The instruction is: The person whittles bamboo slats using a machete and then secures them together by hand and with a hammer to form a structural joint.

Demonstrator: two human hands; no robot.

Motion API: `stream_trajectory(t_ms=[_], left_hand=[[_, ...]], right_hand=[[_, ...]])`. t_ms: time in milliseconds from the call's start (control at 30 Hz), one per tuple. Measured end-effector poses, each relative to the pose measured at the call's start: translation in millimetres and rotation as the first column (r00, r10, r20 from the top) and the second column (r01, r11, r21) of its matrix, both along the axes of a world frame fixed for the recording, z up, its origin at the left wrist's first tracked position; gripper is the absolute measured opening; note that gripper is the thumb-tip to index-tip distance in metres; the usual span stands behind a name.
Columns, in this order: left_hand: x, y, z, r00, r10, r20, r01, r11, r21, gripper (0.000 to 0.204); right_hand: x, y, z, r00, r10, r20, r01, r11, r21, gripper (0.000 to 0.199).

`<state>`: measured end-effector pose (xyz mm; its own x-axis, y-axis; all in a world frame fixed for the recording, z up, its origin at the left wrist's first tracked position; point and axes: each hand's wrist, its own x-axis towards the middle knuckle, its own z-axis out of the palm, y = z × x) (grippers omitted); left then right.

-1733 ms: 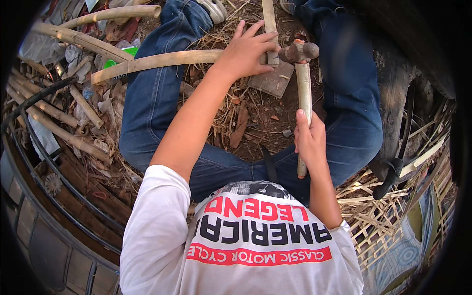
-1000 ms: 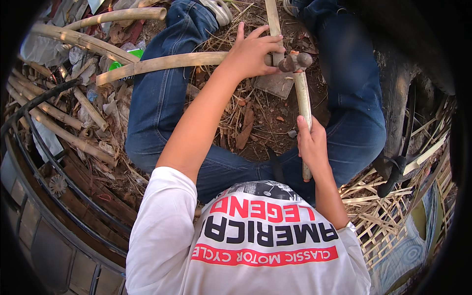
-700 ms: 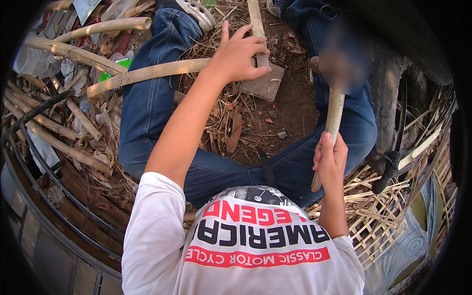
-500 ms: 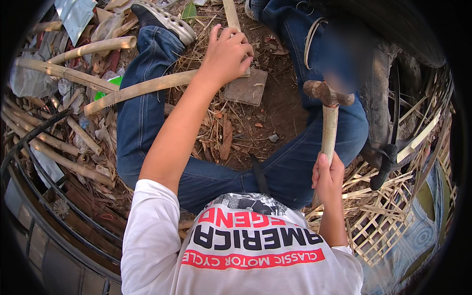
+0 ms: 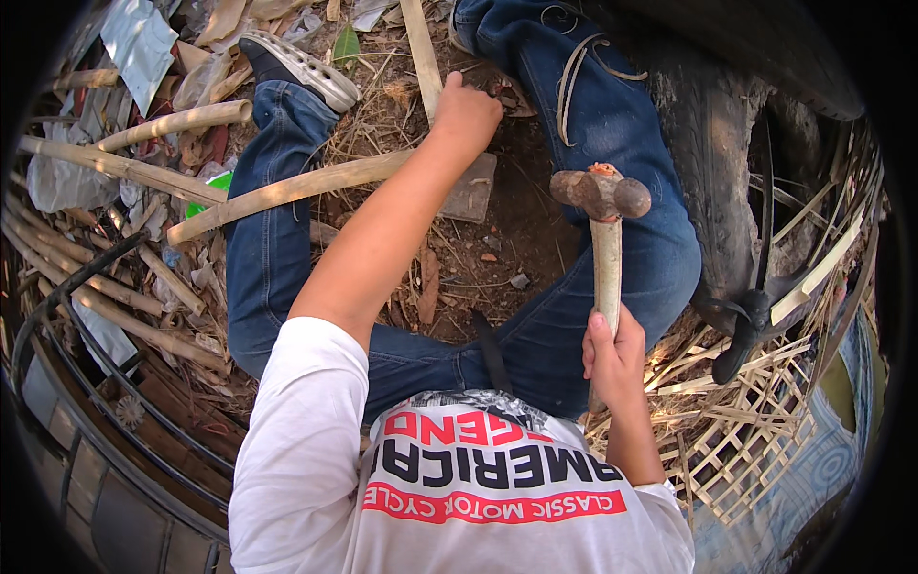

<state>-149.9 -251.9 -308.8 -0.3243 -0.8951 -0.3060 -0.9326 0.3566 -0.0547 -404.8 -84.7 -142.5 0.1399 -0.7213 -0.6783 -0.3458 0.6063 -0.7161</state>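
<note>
My right hand (image 5: 617, 354) is wrapped round the pale wooden handle of a hammer (image 5: 607, 263), held upright above my right thigh. Its rusty, rounded head (image 5: 601, 194) is at the top. My left hand (image 5: 467, 113) reaches forward between my legs, its fingers curled and mostly hidden; what they hold, if anything, I cannot make out. Just left of it stretches a flat bamboo strip (image 5: 422, 48). A split bamboo length (image 5: 287, 198) lies across my left leg, its far end by my left forearm. Below that hand, a flat square block (image 5: 470, 191) rests on the dirt, partly behind my forearm.
More bamboo poles (image 5: 124, 167) and litter lie at the left, near a black metal frame (image 5: 53, 287). On the right are an old tyre (image 5: 703, 163), a black-handled tool (image 5: 741, 340) and a woven bamboo lattice (image 5: 736, 430). A green leaf (image 5: 346, 45) lies by my left shoe.
My left hand has come off the bamboo's end and moved forward and right, its fingers curling. The hammer has shifted left and its head has turned.
</note>
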Motion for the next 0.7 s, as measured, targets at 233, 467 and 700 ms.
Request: stream_trajectory(t_ms=[233, 467, 700], left_hand=[[1.1, 1.9, -1.5, 0.997, -0.076, -0.009, 0.075, 0.995, -0.059, 0.008], [0.5, 0.1, 4.2, 0.999, -0.045, -0.008, 0.045, 0.999, 0.024, 0.008], [-4.8, 2.1, -0.6, 0.994, 0.069, -0.083, -0.070, 0.997, -0.010, 0.007]], right_hand=[[1.2, -0.5, 1.2, 1.000, 0.011, -0.007, -0.012, 0.999, -0.043, 0.030], [0.8, 0.8, -1.6, 1.000, 0.005, -0.027, -0.006, 0.999, -0.038, 0.031], [0.1, 1.7, -3.3, 0.999, 0.023, -0.027, -0.025, 0.998, -0.061, 0.030]])
